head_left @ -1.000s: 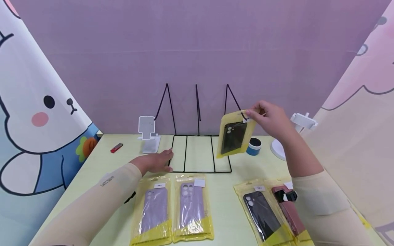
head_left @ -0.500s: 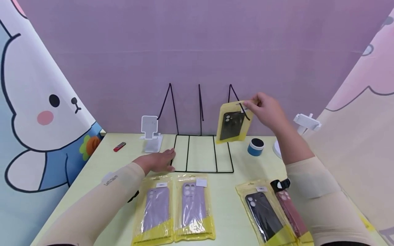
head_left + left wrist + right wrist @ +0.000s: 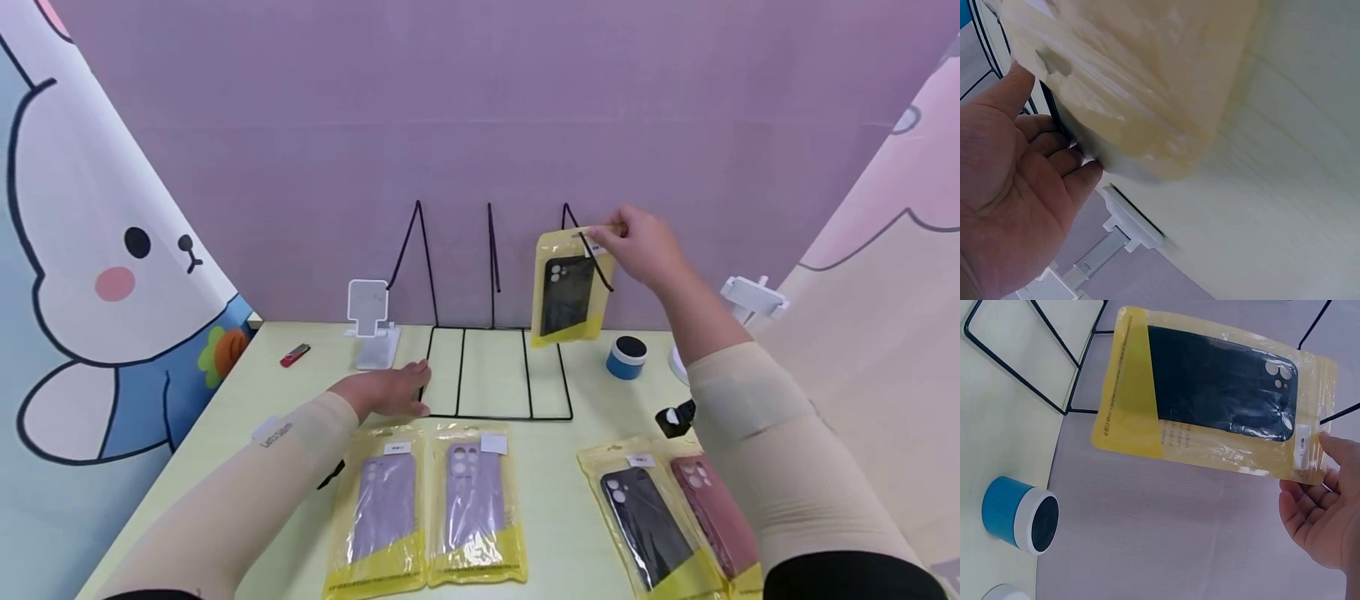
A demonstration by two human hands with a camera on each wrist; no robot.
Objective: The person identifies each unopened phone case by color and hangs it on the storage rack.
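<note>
My right hand (image 3: pixel 607 236) pinches the top edge of a yellow bag holding a black phone case (image 3: pixel 567 292). It holds the bag upright in the air against the rightmost upright of a black wire rack (image 3: pixel 491 367). In the right wrist view the same bag (image 3: pixel 1210 394) hangs from the thumb and fingers of my right hand (image 3: pixel 1321 464). My left hand (image 3: pixel 397 390) lies flat on the table at the rack's front left corner. Up close, the fingers (image 3: pixel 1054 156) of that hand touch the black wire.
Two bagged purple cases (image 3: pixel 381 508) (image 3: pixel 472 500) lie near the front, a bagged black case (image 3: pixel 648 525) and a maroon one (image 3: pixel 716 517) to the right. A white phone stand (image 3: pixel 369 325), a red stick (image 3: pixel 295 355) and a blue speaker (image 3: pixel 626 357) sit near the back.
My right hand has raised the bagged black case and carried it back toward the top of the rack's right upright. The left hand has stayed at the rack's corner.
</note>
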